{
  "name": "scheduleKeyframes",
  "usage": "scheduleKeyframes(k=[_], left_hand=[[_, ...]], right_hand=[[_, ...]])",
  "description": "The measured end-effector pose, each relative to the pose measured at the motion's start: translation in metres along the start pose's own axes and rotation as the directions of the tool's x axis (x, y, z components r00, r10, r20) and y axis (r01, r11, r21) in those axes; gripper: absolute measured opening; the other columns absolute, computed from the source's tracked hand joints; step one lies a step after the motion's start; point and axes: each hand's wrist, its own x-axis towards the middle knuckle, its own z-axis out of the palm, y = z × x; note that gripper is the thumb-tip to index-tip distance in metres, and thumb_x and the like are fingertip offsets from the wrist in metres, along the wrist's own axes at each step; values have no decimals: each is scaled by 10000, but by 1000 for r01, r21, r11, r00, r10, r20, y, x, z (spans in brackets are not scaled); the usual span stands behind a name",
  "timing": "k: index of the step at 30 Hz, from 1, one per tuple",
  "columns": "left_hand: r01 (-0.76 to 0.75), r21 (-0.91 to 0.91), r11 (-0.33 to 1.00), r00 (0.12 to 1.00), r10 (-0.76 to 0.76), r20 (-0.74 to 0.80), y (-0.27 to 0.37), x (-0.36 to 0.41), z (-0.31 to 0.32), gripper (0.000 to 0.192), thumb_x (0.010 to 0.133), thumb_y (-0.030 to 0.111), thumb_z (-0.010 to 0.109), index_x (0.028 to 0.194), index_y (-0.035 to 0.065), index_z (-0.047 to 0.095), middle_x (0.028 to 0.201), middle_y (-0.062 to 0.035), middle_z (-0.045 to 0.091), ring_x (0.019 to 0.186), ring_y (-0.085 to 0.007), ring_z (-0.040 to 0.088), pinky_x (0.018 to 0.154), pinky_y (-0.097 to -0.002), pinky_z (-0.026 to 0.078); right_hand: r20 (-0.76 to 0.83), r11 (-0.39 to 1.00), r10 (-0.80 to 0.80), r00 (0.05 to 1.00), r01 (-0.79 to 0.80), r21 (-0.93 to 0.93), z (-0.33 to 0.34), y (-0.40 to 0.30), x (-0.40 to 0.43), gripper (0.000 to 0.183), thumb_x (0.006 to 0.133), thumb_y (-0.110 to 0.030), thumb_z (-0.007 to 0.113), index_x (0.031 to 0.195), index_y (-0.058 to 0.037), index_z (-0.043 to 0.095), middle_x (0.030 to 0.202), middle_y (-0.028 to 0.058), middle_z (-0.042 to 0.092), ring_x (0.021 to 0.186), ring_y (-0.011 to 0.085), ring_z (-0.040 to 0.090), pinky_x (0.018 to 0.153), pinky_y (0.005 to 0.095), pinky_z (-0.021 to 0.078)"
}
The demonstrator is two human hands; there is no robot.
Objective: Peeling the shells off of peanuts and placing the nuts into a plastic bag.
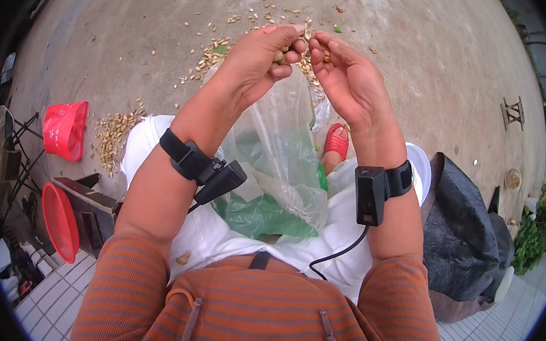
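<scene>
My left hand (272,55) holds several unshelled peanuts (279,56) in its curled fingers, and its thumb and forefinger pinch an opened peanut shell (308,28). Close beside it, my right hand (341,70) has its palm turned up with the fingers curled around a reddish peanut kernel (326,57); its fingertips are by the shell. Below both hands a clear and green plastic sheet or bag (273,161) lies over my lap. Empty-looking shells (209,59) are scattered on the concrete beyond my hands.
At the left are a peanut pile (114,134), a red bag (64,130), a red plastic basket (60,221) and a wooden stool (87,204). A white basin (418,167) and a black sheet-like cover (460,233) are at the right; a small stool (513,113) stands farther off.
</scene>
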Motion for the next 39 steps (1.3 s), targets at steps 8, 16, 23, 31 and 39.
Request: scheduleKeyframes(k=[8, 16, 23, 31, 39], left_hand=[[181, -348, 920, 983, -155, 101, 1, -3, 1, 406, 992, 199, 507, 1294, -71, 492, 849, -40, 529, 666, -55, 457, 441, -160, 348], [121, -188, 975, 985, -94, 147, 6, -8, 8, 425, 978, 180, 376, 1300, -66, 502, 867, -71, 559, 660, -75, 466, 439, -179, 354], [46, 83, 996, 995, -53, 83, 2, -12, 15, 414, 957, 171, 418, 1299, -42, 512, 815, -32, 559, 611, -70, 469, 427, -187, 335], [55, 113, 992, 986, -72, 152, 4, -15, 11, 369, 984, 260, 493, 1234, 0, 569, 880, -40, 607, 617, -39, 487, 431, -162, 322], [75, 162, 984, 988, -95, 125, 8, -17, 9, 282, 964, 280, 590, 1089, 31, 635, 898, -29, 641, 641, -22, 480, 460, -151, 321]], right_hand=[[-52, 952, -261, 964, 249, -177, 5, -20, -3, 278, 934, 41, 420, 1190, 134, 478, 1155, 225, 576, 1026, 229, 612, 954, 310, 526], [64, 891, -100, 993, 118, -438, 15, -34, -23, 200, 914, -136, 605, 1040, 6, 667, 853, -7, 605, 628, 54, 460, 521, 207, 356], [153, 579, -196, 969, 240, -779, 31, -18, -29, 178, 864, -116, 679, 1015, -28, 712, 718, -55, 561, 620, 30, 485, 548, 195, 400], [89, 579, -273, 958, 237, -780, 25, -14, -24, 198, 812, -110, 722, 983, -11, 707, 649, -66, 480, 616, 21, 432, 562, 194, 380], [194, 395, -456, 869, 392, -831, 23, -14, -25, 182, 792, -74, 734, 959, -21, 688, 624, -91, 394, 579, 22, 393, 540, 199, 362]])
